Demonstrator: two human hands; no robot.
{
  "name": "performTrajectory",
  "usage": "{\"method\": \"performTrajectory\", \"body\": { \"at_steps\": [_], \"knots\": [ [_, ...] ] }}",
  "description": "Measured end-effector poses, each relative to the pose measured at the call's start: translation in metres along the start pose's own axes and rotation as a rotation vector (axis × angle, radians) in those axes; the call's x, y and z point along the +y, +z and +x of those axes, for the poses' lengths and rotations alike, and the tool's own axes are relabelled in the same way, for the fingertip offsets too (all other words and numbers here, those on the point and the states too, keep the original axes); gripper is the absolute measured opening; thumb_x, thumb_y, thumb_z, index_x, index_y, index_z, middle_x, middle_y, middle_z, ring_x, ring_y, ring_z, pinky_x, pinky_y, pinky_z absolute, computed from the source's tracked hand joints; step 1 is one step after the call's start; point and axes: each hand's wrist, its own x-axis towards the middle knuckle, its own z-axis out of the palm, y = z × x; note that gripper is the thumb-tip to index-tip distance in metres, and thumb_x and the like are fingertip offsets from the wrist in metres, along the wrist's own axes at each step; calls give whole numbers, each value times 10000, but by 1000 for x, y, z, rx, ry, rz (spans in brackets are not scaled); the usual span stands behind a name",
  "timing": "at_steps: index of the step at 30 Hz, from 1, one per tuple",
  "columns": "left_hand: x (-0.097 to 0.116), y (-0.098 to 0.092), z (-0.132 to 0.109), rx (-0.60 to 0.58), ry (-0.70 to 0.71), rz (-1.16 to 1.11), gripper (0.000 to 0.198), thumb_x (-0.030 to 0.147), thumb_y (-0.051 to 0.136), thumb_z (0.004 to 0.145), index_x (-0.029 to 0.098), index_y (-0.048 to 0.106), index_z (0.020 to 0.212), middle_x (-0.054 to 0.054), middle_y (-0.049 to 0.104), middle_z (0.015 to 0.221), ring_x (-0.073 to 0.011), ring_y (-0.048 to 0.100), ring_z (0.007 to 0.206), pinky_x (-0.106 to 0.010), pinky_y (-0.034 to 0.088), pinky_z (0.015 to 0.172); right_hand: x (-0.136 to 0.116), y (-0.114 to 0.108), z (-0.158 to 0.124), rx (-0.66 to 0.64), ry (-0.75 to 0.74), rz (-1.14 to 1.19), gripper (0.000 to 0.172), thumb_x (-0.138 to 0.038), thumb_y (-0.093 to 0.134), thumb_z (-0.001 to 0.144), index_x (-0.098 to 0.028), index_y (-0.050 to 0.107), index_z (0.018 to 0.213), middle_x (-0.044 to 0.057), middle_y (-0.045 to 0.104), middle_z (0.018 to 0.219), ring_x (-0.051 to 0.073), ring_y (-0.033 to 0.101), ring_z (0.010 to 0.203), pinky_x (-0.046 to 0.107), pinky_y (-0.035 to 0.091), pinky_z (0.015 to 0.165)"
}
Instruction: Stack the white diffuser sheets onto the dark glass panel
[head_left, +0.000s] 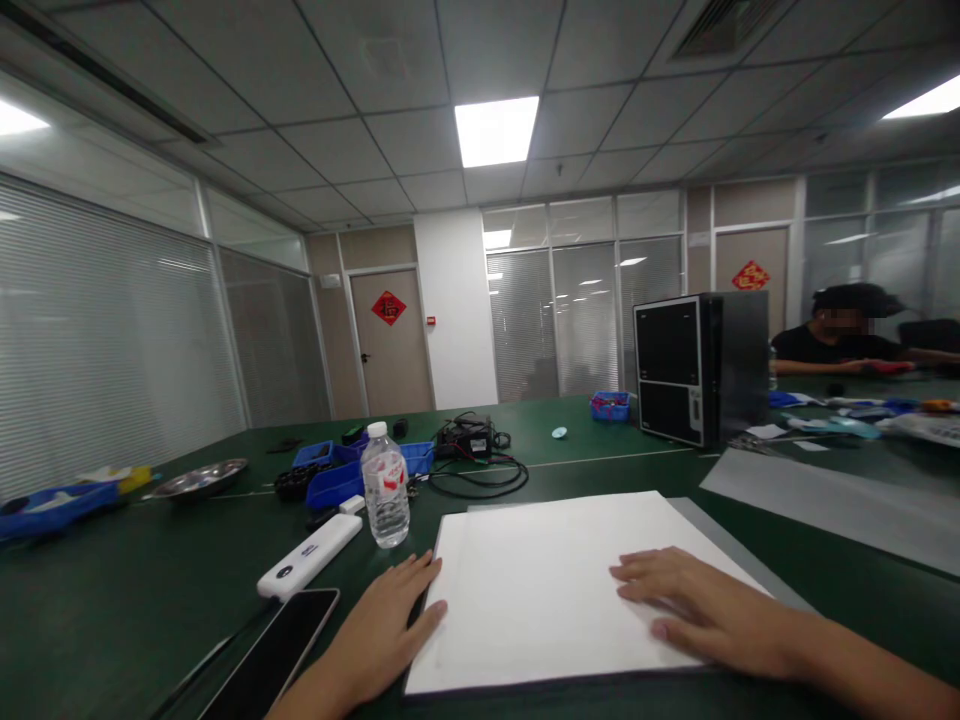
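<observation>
A large white sheet or pad [540,590] with a dark lower edge lies flat on the green table in front of me. My left hand [390,620] rests at its left edge, fingers stretched out and thumb apart, holding nothing. On the right part of the white surface lies my right hand [705,605], slightly blurred, its fingers extended and nothing held in them. Left of my left hand are a black-screened phone [274,655] and a white power bank [311,555]. A clear water bottle [386,490] with a white cap stands upright behind that hand.
Behind the bottle sit blue bins [337,485] and a black adapter with cables [472,440]. A metal plate [199,480] lies left. A computer tower [697,370] stands back right, near a grey sheet [832,510]. Another person [840,340] sits at the far right.
</observation>
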Motion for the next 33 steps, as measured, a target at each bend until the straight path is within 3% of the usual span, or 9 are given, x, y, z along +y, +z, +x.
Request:
{"method": "performTrajectory", "body": {
  "at_steps": [6,9,14,17,19,22,24,27,33],
  "knots": [
    [3,-5,-3,-11,1,5,669,671,433,958,306,457,1518,-56,374,1623,-316,359,1495,-533,258,1240,-16,3,2,-111,-16,-2,511,-517,481,991,-445,430,1495,-6,381,1603,280,268,1511,588,185,1248],
    [5,-7,-3,-20,0,15,581,589,472,965,359,477,1499,-32,371,1625,-316,362,1493,-535,268,1233,4,4,8,-6,-37,-54,516,-514,492,986,-429,443,1492,-5,405,1589,278,284,1504,576,187,1252],
    [10,-11,-4,-22,-7,44,561,484,463,968,306,492,1499,-47,382,1619,-299,373,1489,-503,283,1232,102,-19,-3,366,199,-445,509,-553,475,965,-359,550,1429,19,505,1523,260,413,1440,514,217,1250],
    [12,-13,-5,-26,-18,59,565,459,472,953,275,518,1485,-62,403,1610,-295,382,1485,-494,283,1234,167,-43,-35,469,426,-521,606,-529,495,919,-178,585,1405,198,478,1514,374,450,1395,582,231,1207],
    [13,-14,-6,-19,-24,58,568,461,481,943,263,537,1472,-70,419,1602,-297,393,1479,-494,286,1232,200,-57,-60,511,582,-531,643,-531,494,883,-80,632,1320,301,520,1432,439,522,1309,628,351,1100],
    [13,-15,-7,0,-24,41,574,476,505,925,250,566,1450,-87,447,1585,-304,422,1462,-495,306,1221,232,-68,-85,537,724,-510,640,-552,477,864,-33,700,1165,324,663,1199,405,676,1081,547,501,926],
    [13,-15,-8,13,-29,36,572,470,520,913,242,584,1434,-98,464,1572,-306,441,1451,-491,319,1214,242,-70,-89,530,752,-497,639,-550,490,862,-38,695,1184,297,691,1160,359,707,1016,481,519,900],
    [14,-17,-10,30,-40,36,568,455,536,899,231,602,1417,-107,478,1562,-304,460,1438,-479,330,1209,241,-66,-83,477,757,-492,638,-491,497,883,-41,632,1315,286,660,1246,344,681,1091,454,479,971],
    [16,-18,-13,58,-48,39,550,443,550,882,224,638,1379,-100,517,1537,-293,509,1403,-447,367,1191,210,-57,-69,430,735,-546,495,-318,429,926,-133,659,1323,249,635,1315,340,627,1190,464,415,1027]
  ]
}}
